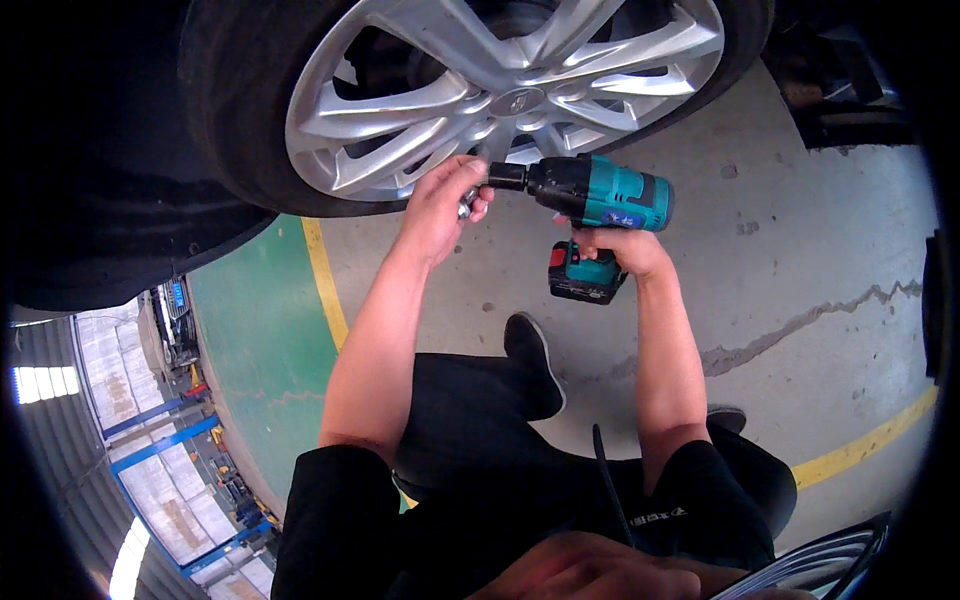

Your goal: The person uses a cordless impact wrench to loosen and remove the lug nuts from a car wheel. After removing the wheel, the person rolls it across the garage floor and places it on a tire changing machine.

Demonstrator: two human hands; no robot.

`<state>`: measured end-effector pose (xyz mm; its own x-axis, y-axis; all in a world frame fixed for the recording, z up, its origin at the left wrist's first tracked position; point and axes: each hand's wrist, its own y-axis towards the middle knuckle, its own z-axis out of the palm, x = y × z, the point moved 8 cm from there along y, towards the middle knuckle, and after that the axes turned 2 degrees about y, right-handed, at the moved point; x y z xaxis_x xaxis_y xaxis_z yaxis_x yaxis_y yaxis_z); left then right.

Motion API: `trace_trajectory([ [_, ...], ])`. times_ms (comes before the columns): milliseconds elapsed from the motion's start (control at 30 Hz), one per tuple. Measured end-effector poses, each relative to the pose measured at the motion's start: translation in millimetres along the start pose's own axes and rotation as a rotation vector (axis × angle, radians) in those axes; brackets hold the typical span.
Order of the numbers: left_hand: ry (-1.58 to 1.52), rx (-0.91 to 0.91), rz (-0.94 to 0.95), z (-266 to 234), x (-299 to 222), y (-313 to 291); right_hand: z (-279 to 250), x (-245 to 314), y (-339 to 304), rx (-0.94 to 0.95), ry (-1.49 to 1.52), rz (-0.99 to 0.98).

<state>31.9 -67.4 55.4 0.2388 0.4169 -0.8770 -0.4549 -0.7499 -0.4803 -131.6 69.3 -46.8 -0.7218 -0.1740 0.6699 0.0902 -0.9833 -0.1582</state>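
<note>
My right hand (628, 248) is wrapped round the grip of a teal and black cordless impact wrench (612, 190), held level with its black socket (508, 176) pointing left. The battery pack (585, 272) hangs below the grip. At the socket's open end, the fingers of my left hand (437, 208) are closed on shiny metal lug nuts (465, 207), partly hidden by the fingers. Whether one of them sits inside the socket I cannot tell. Just beyond both hands stands a car wheel with a silver multi-spoke rim (410, 112) and a black tyre (232, 110).
Dark car bodywork (110, 200) fills the upper left. Below me lies a grey floor (760, 250) with a long crack and yellow lines (325, 280), bordering a green strip (255, 320). My dark shoe (530, 360) is under the wrench. Blue-framed racks or benches (165, 440) stand far left.
</note>
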Motion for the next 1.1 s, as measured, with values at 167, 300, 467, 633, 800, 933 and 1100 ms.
trace_trajectory([
  [167,-0.045,-0.061,0.029,-22,3,-1,0,0,7,-0.102,-0.058,-0.077],
  [300,-0.432,-0.015,-0.206,-10,30,-8,-7,-10,27,-0.342,-0.466,-0.321],
  [467,-0.52,-0.119,-0.332,-30,55,2,40,-2,37,-0.331,-0.622,-0.487],
  [633,-0.429,-0.281,-0.186,-30,51,2,65,19,34,-0.561,-1.12,-0.616],
  [800,-0.396,-0.253,-0.085,-8,33,8,55,18,39,-0.508,-1.098,-0.552],
  [933,-0.401,-0.317,-0.042,-3,29,13,58,2,44,-0.504,-1.014,-0.479],
  [1100,-0.393,-0.333,-0.05,-2,26,14,57,-2,49,-0.501,-0.988,-0.426],
])
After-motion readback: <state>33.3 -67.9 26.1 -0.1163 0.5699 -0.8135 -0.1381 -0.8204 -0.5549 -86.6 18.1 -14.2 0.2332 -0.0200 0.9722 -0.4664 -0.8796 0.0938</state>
